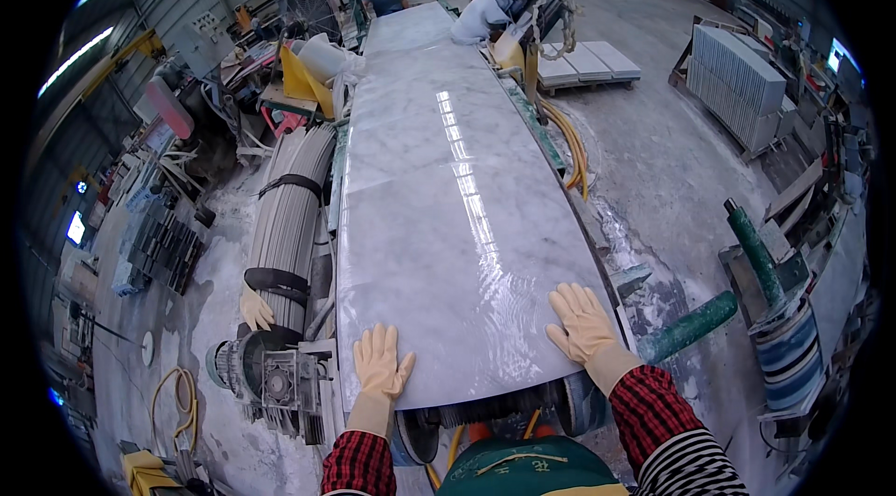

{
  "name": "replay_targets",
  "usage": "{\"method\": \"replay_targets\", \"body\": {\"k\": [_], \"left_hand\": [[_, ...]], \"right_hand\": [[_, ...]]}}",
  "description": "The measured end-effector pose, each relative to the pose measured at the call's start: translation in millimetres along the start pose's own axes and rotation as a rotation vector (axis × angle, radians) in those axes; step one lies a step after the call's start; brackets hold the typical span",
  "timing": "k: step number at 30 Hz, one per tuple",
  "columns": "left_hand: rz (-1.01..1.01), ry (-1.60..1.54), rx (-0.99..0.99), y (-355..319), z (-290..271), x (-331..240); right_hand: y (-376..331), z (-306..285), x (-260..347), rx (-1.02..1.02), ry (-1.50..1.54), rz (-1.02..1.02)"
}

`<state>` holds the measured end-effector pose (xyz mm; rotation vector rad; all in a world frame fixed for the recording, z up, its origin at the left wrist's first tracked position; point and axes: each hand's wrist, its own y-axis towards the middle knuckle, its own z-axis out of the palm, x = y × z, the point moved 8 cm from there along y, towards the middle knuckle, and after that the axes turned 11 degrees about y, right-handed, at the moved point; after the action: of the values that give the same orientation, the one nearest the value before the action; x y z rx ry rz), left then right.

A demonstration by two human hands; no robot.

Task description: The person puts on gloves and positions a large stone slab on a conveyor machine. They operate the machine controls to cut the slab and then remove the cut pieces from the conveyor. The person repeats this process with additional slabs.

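Minding a long marbled slab (439, 216) at its near end

Item one: the slab, grey-white and glossy, lying lengthwise straight ahead of the wearer; ceiling light runs down its face in a bright streak. Its near edge sits just before the green apron (523, 473), with a dark bristly strip (476, 412) beneath.

Item two: step in hand. From my remote post I judge it to be steadying or guiding the slab by its near corners. As I read it, the next move calls for even pressure from both sides, keeping the slab square to its supports.

Item three: left hand (380, 363), cream glove, laid palm down on the near left corner; fingers extended forward, thumb turned inward, nothing grasped. Its forearm, in a red-and-black checked sleeve, rises almost straight from the lower edge of my view.

Item four: right hand (585, 330), matching glove, palm down at the right edge, a little farther forward than the left; fingers spread, thumb inward, likewise grasping nothing. Its forearm slants in from the lower right.

Item five: at the left, a strapped bundle of grey strips (291, 216), beside the slab, with a motor (280, 382) at its near end
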<state>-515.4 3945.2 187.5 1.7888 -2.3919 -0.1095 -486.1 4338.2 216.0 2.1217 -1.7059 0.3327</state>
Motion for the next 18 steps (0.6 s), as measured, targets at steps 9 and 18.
{"method": "replay_targets", "body": {"k": [9,18], "left_hand": [[0.006,-0.009,-0.023,-0.3,0.0,-0.3],[0.003,-0.002,-0.075,-1.3,1.0,0.9]], "right_hand": [[-1.3,-1.0,0.8,-0.008,0.007,0.01],[-1.2,3.1,-4.1,-0.024,0.018,-0.004]]}}
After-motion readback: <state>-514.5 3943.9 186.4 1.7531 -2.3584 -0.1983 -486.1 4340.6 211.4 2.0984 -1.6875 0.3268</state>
